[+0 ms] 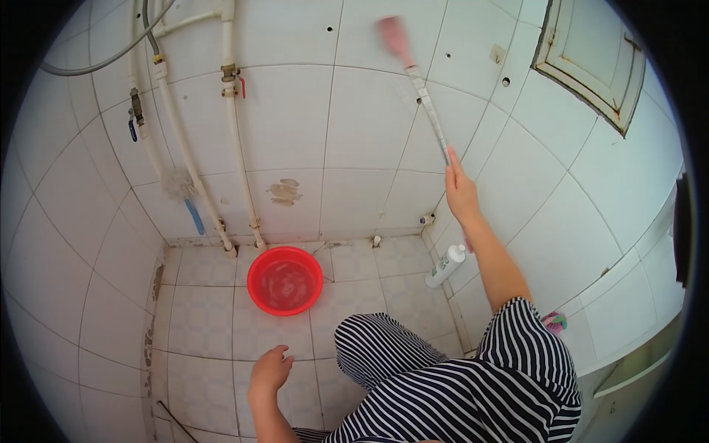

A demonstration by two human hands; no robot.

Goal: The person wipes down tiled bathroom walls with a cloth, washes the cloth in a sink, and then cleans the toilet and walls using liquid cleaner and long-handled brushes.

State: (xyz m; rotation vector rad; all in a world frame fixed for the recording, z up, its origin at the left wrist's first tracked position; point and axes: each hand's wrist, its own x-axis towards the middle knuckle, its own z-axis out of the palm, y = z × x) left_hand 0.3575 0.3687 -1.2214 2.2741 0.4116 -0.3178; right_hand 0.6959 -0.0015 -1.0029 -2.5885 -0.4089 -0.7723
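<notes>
My right hand [461, 193] is closed round the lower handle of a long brush [430, 107] with a pale, banded shaft. Its pink head [394, 38] is up against or close to the tiled wall and slightly blurred. My left hand [272, 369] hangs low over the floor, fingers apart and holding nothing. Beyond it, a round red basin [285, 281] with water in it stands on the floor near the back wall. A white bottle [446, 266] leans at the right, below my right forearm.
Pale pipes [230, 133] with valves run down the back wall at left. A blue-handled scrubber [193, 216] hangs beside them. A framed hatch [591, 59] is on the upper right wall. My striped knee [384, 343] is bent over the tiled floor [199, 317].
</notes>
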